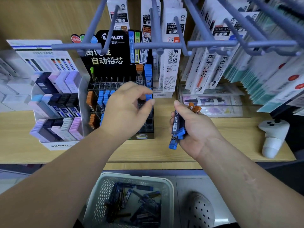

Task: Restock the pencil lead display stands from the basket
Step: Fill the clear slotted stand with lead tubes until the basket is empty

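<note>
the basket [170,191] sits lowest in view, on the floor below the table [213,153] edge, with a loose heap of dark lead cases [131,199] still in it, so restocking looks far from done. above it the right hand [192,127] is curled round a bundle of cases [176,127], blue caps hanging out below the palm and orange caps poking out above the thumb. the left hand [125,109] reaches into the right side of the black pilot stand [113,46], thumb and forefinger bent either side of a blue-capped case [148,96]; whether they pinch it or have let go cannot be told.

the likeliest slip is in the right hand: the bundle is held only round its middle, and the lowest blue case juts well out, so any loosening could drop it onto the table or past the edge. the slots are narrow and tightly packed, so a tilted case could jam or nudge its neighbours out of line. blue and orange cases are mixed in one grip, so one might easily land in the wrong labelled slot.
</note>
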The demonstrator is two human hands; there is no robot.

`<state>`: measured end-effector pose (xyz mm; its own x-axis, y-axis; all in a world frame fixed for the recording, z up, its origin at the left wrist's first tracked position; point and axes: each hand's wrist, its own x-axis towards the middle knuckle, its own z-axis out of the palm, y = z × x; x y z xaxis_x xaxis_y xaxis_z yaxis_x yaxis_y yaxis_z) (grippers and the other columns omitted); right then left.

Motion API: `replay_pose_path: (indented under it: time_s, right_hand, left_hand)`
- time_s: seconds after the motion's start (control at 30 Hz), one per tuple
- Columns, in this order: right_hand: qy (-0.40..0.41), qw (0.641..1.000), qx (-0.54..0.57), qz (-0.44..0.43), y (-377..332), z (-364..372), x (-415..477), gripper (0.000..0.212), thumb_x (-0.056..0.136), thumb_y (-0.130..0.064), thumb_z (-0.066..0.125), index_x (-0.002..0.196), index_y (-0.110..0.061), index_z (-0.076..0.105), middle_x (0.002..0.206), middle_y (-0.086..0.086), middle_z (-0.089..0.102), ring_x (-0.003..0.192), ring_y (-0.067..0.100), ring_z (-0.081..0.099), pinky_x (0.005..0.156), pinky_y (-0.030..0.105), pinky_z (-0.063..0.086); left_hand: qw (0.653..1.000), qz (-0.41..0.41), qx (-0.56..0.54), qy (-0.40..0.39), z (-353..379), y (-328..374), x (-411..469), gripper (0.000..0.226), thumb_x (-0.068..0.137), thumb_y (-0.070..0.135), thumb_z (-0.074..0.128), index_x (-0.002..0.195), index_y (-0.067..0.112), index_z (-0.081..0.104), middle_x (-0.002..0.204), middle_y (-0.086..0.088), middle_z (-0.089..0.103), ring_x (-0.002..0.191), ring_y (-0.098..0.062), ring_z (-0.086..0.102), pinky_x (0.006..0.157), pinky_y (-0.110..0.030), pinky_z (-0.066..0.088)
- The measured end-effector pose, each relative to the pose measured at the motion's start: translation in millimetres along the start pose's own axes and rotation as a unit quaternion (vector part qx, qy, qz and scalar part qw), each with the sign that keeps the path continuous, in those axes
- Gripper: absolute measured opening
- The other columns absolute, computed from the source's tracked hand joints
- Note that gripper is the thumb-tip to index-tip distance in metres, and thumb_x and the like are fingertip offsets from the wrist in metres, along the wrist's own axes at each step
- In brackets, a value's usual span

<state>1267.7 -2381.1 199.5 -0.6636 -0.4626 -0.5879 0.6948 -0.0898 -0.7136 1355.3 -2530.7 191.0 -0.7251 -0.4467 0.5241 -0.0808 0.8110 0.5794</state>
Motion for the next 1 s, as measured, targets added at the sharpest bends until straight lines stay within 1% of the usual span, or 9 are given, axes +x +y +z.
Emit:
replay_pose_path:
  time_s: [0.07,0.13,0.2,0.43,0.57,0.67,0.77,0.9,1.0]
  right_hand:
    - [0.007,1.000,0.002,-0.014,0,0,0,0.013,0.089,-0.023,0.077,0.082,-0.018,0.067,0.069,0.002,0.061,0.057,0.015,0.055,0.044,0.025,0.046]
    - [0.005,1.000,0.003,-0.031,0,0,-1,0.014,0.090,-0.022,0.076,0.081,-0.018,0.066,0.067,0.000,0.060,0.054,0.014,0.056,0.045,0.026,0.047]
    - [-0.006,0.999,0.008,-0.050,0,1,-3,0.013,0.091,-0.020,0.074,0.082,-0.018,0.065,0.065,0.000,0.058,0.052,0.015,0.056,0.046,0.028,0.049]
    - [-0.030,0.997,-0.013,-0.065,9,2,-7,0.012,0.089,-0.020,0.075,0.087,-0.018,0.064,0.068,0.001,0.063,0.053,0.014,0.060,0.049,0.028,0.051]
    - [-0.052,0.997,-0.004,-0.049,11,5,-9,0.013,0.089,-0.019,0.075,0.087,-0.017,0.062,0.064,0.002,0.061,0.051,0.014,0.060,0.048,0.028,0.051]
    - [-0.090,0.996,0.001,-0.015,13,8,-12,0.011,0.089,-0.019,0.074,0.090,-0.016,0.063,0.067,0.006,0.061,0.055,0.021,0.061,0.050,0.032,0.052]
    - [-0.108,0.994,-0.019,-0.004,17,10,-13,0.009,0.090,-0.014,0.073,0.092,-0.015,0.065,0.069,0.007,0.056,0.056,0.021,0.056,0.051,0.032,0.050]
    - [-0.114,0.993,-0.030,0.005,23,17,-19,0.012,0.091,-0.005,0.070,0.088,-0.015,0.065,0.065,0.005,0.058,0.050,0.013,0.055,0.045,0.026,0.046]
    - [-0.099,0.994,-0.035,0.010,28,23,-19,0.013,0.090,-0.005,0.071,0.090,-0.017,0.066,0.069,0.003,0.063,0.055,0.011,0.055,0.048,0.025,0.044]
  left_hand:
    - [0.988,-0.078,-0.119,-0.061,-4,21,-4,0.003,0.089,0.021,0.073,0.090,0.019,0.075,0.076,0.004,0.064,0.057,-0.009,0.054,0.058,-0.018,0.045]
    - [0.937,-0.199,-0.247,-0.146,-5,38,-10,0.010,0.089,0.023,0.072,0.084,0.016,0.075,0.070,-0.001,0.068,0.053,-0.014,0.055,0.050,-0.019,0.043]
    - [0.893,-0.267,-0.302,-0.199,-1,46,-19,0.012,0.087,0.022,0.074,0.086,0.010,0.074,0.065,-0.002,0.068,0.049,-0.017,0.054,0.046,-0.022,0.040]
    - [0.820,-0.372,-0.386,-0.202,-1,48,-34,0.016,0.083,-0.001,0.075,0.097,0.002,0.069,0.068,-0.010,0.069,0.052,-0.018,0.060,0.047,-0.027,0.047]
    - [0.809,-0.382,-0.398,-0.201,-6,47,-35,0.027,0.084,-0.004,0.072,0.108,0.004,0.064,0.068,-0.010,0.066,0.054,-0.020,0.061,0.051,-0.028,0.052]
    - [0.798,-0.374,-0.421,-0.213,-11,43,-37,0.051,0.088,-0.005,0.069,0.131,0.016,0.052,0.072,-0.011,0.062,0.057,-0.023,0.061,0.054,-0.030,0.052]
    - [0.801,-0.347,-0.428,-0.231,-19,36,-40,0.064,0.090,-0.007,0.065,0.141,0.028,0.048,0.070,-0.009,0.058,0.057,-0.022,0.062,0.054,-0.030,0.051]
    - [0.816,-0.339,-0.406,-0.232,-31,28,-47,0.054,0.092,-0.004,0.063,0.134,0.029,0.054,0.071,-0.005,0.058,0.056,-0.023,0.060,0.051,-0.031,0.048]
    - [0.848,-0.345,-0.361,-0.175,-39,18,-46,0.041,0.094,0.002,0.063,0.125,0.028,0.061,0.072,-0.002,0.062,0.054,-0.018,0.057,0.049,-0.029,0.044]
